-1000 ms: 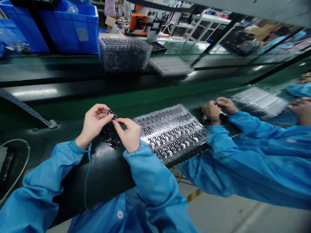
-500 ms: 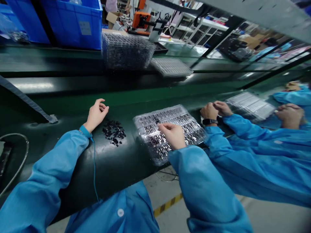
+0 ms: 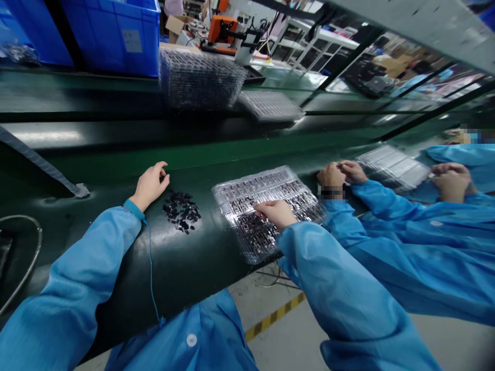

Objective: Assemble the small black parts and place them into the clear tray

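Clear plastic forms the flat rectangular tray [image 3: 236,231] of small metallic parts [image 3: 251,224], right of the loose black rectangular pieces [image 3: 181,211] on the dark green counter [image 3: 211,263]. My right hand [image 3: 276,212] pinches its grip together above it; whether around a part, I cannot tell. My left hand's [image 3: 150,184] grip stands apart. A raised wrist should spare neighbouring rows.

Cannot make out anything between the fingertips of the bare right hand [image 3: 276,213], the covered stretch of the clear plastic tray [image 3: 228,210] beneath, the overlapped ones among the small flat black pieces [image 3: 181,210], the blurred marks on the white rectangular label [image 3: 132,40], or the upper left of the blue plastic bin [image 3: 102,44], cut off.
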A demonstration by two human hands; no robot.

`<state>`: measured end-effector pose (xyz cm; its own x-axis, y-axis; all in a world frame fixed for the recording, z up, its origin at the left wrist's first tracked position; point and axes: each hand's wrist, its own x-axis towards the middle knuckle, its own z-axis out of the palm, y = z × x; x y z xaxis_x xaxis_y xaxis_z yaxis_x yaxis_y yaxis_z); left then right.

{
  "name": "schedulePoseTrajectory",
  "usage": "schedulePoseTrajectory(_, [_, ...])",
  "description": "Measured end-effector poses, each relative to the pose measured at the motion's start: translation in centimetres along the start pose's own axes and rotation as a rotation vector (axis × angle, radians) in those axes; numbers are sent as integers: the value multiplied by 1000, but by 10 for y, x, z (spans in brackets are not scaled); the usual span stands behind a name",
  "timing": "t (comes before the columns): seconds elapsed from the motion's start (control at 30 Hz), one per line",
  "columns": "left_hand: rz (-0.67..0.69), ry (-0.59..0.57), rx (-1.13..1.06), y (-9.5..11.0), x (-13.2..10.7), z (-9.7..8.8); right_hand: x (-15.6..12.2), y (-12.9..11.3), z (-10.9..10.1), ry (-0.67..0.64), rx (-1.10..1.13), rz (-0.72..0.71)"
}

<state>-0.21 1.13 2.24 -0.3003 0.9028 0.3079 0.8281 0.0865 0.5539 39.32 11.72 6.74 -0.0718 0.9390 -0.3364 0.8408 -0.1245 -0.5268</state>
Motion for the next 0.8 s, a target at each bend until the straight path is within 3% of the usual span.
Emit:
schedulePoseTrajectory(0.23, [8,-12,-4,-3,0,1,-3,-6,-7,94,-269,-34])
schedulePoseTrajectory(0.43, [8,-13,-18,-6,0,4,-8,-15,-10,81,-355,-41])
schedulePoseTrajectory(0.63, [1,-5,-30,-6,0,3,-12,-18,-15,85,-371,-67])
schedulePoseTrajectory(0.8, [8,-12,-34,-5,-1,2,-20,-33,-25,237,-179,-165])
